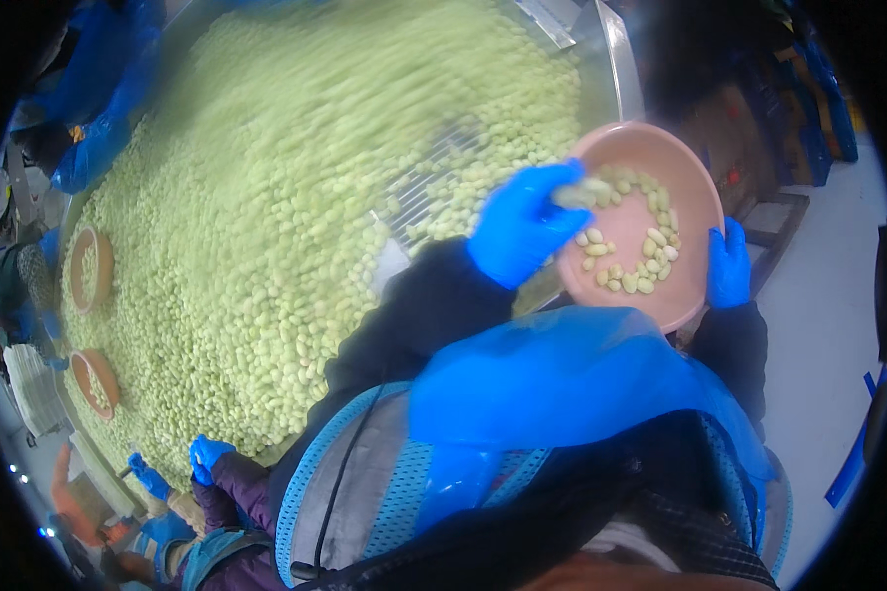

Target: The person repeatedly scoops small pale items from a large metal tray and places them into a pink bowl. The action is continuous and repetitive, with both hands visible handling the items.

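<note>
My right hand (729, 262), in a blue glove, grips the rim of a pink plastic bowl (636, 303) on its right side. The bowl is tilted and holds a ring of pale green beans (644, 277) along its bottom. At the bowl's left rim is my left hand (528, 221), also in a blue glove; pale green beans, blurred, show at its fingertips over the bowl. Whether it grips them cannot be told. A wide heap of pale green beans (266, 258) covers the metal table to the left, with a slotted metal grate (421, 193) showing through.
Two orange bowls (103, 270) (81, 384) with beans stand at the table's far left. Co-workers' blue-gloved hands (208, 454) are at the lower left edge. A co-worker in blue plastic (107, 81) is at upper left. The table's metal edge (621, 63) rises behind the pink bowl.
</note>
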The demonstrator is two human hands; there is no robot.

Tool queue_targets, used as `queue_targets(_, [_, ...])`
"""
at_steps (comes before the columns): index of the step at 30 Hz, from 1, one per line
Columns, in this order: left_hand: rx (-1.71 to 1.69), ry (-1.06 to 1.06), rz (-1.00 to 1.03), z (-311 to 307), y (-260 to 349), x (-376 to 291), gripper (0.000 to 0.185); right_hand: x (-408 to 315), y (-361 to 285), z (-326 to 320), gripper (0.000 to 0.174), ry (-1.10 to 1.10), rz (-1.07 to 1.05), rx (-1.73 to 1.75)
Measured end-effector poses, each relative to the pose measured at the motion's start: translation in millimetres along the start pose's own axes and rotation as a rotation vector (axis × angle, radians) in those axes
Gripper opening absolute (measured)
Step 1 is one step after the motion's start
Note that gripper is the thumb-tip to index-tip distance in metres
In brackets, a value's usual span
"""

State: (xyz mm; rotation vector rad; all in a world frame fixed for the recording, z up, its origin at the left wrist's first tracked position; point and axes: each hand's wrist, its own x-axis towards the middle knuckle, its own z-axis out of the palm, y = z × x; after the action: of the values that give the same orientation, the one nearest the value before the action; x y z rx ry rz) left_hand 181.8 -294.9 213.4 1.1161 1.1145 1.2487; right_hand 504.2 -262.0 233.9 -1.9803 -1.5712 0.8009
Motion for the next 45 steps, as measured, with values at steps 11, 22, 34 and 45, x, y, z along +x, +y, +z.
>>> queue_targets(11, [1.04, 0.762, -0.455, -194, -57, -113, 0.045, 1, 16, -4, 0.026, 0.004, 0.038, 0.066])
queue_targets(22, [1.236, -0.17, -0.427, -67, -127, 148, 0.034, -2, 7, 5, 0.028, 0.045, 0.086, 0.035])
queue_targets(34, [0.083, 0.252, 0.19, 7, -15, 40, 0.033, -2, -3, 1, 0.033, -0.043, 0.079, 0.175])
queue_targets(45, [1.326, 0.479, -0.575, -160, -69, -122, 0.08, 24, 8, -11, 0.033, -0.104, -0.039, -0.097])
